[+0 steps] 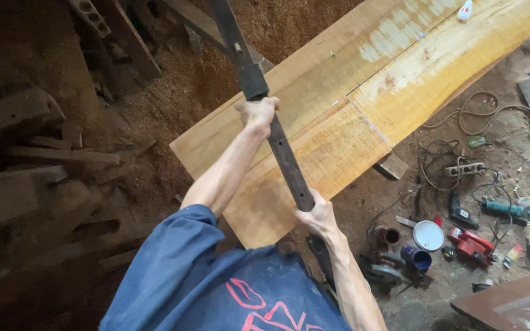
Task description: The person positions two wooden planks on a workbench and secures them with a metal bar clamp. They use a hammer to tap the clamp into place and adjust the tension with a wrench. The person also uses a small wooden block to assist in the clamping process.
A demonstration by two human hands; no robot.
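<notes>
I hold a long dark metal bar point(283, 153) over a wide pale wooden slab point(351, 104). My left hand point(257, 114) grips the bar higher up, near a thicker dark sleeve on it. My right hand point(318, 214) grips it lower down, close to my body. The bar runs from the top of the view down past my blue shirt. The slab lies slanted from near my waist up to the top right, with a seam between its boards.
Sawdust covers the ground at left, with dark timber offcuts point(26, 159) piled there. On the floor at right lie a drill point(459, 211), a red power tool point(470, 242), a white lid point(428, 235), cups, a power strip point(464, 168) and tangled cables.
</notes>
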